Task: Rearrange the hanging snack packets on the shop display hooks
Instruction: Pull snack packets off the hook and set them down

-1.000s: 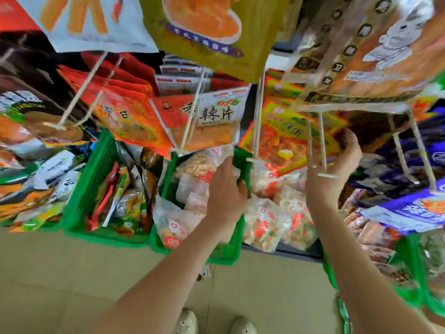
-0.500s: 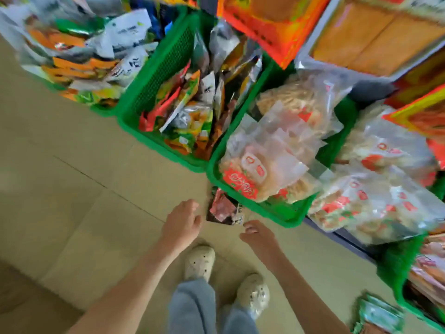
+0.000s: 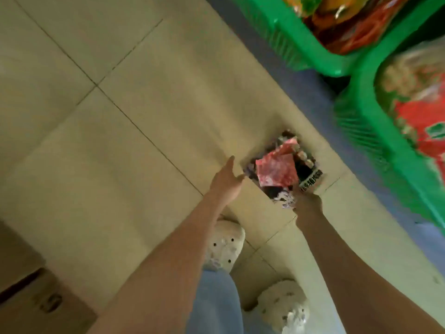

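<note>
Two-handed, bent low over the pale tiled floor [image 3: 120, 141], by far the largest thing in view. Noted green baskets [image 3: 375, 145] of bagged snacks along the upper right edge, well apart from the hands. Noted a cardboard box [image 3: 36, 304] in the lower left corner. Looked down past pale perforated shoes [image 3: 225, 244].

Held the left hand [image 3: 226, 180] with fingers straight and loosely spread, gripping nothing, thumb just beside the left edge of the snack packets [image 3: 275, 171]. Held the right hand [image 3: 308, 202] at the heap's near edge; could not tell through the blur whether its fingers pinched a packet or only touched it.

Found the packets lying on the floor in a small loose heap, a red one uppermost, between the two hands. Saw no display hooks from this angle.

Judged the step as gathering stock from the floor, with nothing yet lifted. Judged that the next move called for closing both hands round the whole heap, keeping the slippery packets from sliding apart, then rising to the hooks and threading each header hole.
</note>
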### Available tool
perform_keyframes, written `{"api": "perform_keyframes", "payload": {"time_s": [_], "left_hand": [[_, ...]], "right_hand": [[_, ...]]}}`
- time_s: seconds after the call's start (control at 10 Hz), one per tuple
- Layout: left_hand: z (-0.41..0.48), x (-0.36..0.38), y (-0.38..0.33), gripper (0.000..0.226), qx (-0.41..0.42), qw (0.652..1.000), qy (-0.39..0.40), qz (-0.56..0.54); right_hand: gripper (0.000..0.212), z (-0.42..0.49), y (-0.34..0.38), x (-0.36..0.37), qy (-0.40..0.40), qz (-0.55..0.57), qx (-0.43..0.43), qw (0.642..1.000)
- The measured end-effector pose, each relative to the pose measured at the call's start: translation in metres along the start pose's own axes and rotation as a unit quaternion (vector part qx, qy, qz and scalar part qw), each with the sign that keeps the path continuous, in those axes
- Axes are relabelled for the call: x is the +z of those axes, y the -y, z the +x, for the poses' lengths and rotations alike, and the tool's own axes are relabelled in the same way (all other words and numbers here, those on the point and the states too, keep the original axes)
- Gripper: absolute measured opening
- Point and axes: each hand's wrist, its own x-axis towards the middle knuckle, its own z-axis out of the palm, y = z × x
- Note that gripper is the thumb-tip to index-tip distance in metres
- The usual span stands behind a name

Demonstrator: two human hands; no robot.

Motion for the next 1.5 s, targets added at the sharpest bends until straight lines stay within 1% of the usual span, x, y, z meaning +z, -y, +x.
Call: {"api": "perform_keyframes", "payload": {"time_s": [0.1,0.2,0.3,0.4,0.5,0.6,0.7,0.8,0.9,1.0,1.1,1.2,1.3,1.4,1.5], "left_hand": [[0.006,0.021,-0.008,0.044,0.007,1.000,0.024,-0.012],[-0.031,0.030,-0.015,0.034,-0.026,0.992,-0.025,-0.122],[-0.096,0.006,-0.030,0.018,-0.118,0.917,-0.040,-0.379],[-0.169,-0.039,-0.050,0.015,-0.096,0.914,-0.083,-0.385],[-0.245,-0.097,-0.078,0.014,-0.039,0.937,-0.139,-0.319],[-0.321,-0.166,-0.113,0.016,-0.018,0.953,-0.165,-0.254],[-0.400,-0.233,-0.156,0.011,0.038,0.971,-0.156,-0.175],[-0.472,-0.294,-0.205,0.014,0.133,0.970,-0.153,-0.132],[-0.531,-0.348,-0.257,0.021,0.211,0.960,-0.126,-0.136],[-0.570,-0.398,-0.301,0.017,0.298,0.944,-0.110,-0.093],[-0.599,-0.446,-0.349,0.022,0.351,0.926,-0.129,-0.046],[-0.628,-0.486,-0.403,0.054,0.470,0.859,-0.203,-0.004],[-0.650,-0.516,-0.462,0.047,0.573,0.711,-0.362,0.188],[-0.660,-0.530,-0.515,0.026,0.619,0.583,-0.451,0.271],[-0.651,-0.545,-0.553,0.015,0.634,0.560,-0.468,0.255]], "right_hand": [[0.020,-0.015,-0.013,0.020,0.005,0.063,-0.018,0.998],[0.011,-0.060,-0.009,0.019,0.014,0.142,-0.011,0.990],[0.010,-0.123,0.004,-0.002,0.071,0.140,-0.021,0.987],[0.005,-0.204,0.028,-0.031,0.147,0.111,-0.022,0.983],[0.011,-0.291,0.058,-0.061,0.166,0.026,-0.035,0.985],[0.048,-0.373,0.105,-0.097,0.060,-0.053,-0.132,0.988],[0.076,-0.456,0.171,-0.144,-0.029,-0.181,-0.376,0.908],[0.065,-0.539,0.241,-0.184,-0.057,-0.239,-0.562,0.790],[0.035,-0.607,0.298,-0.217,-0.094,-0.218,-0.622,0.746],[0.014,-0.666,0.345,-0.257,-0.099,-0.165,-0.622,0.759],[0.009,-0.712,0.377,-0.292,-0.094,-0.136,-0.628,0.760],[0.011,-0.749,0.405,-0.314,-0.152,-0.120,-0.681,0.706],[0.013,-0.783,0.439,-0.334,-0.207,-0.094,-0.717,0.659],[0.004,-0.802,0.475,-0.350,-0.243,-0.067,-0.742,0.621],[0.008,-0.804,0.511,-0.362,-0.274,-0.065,-0.751,0.598]]}}
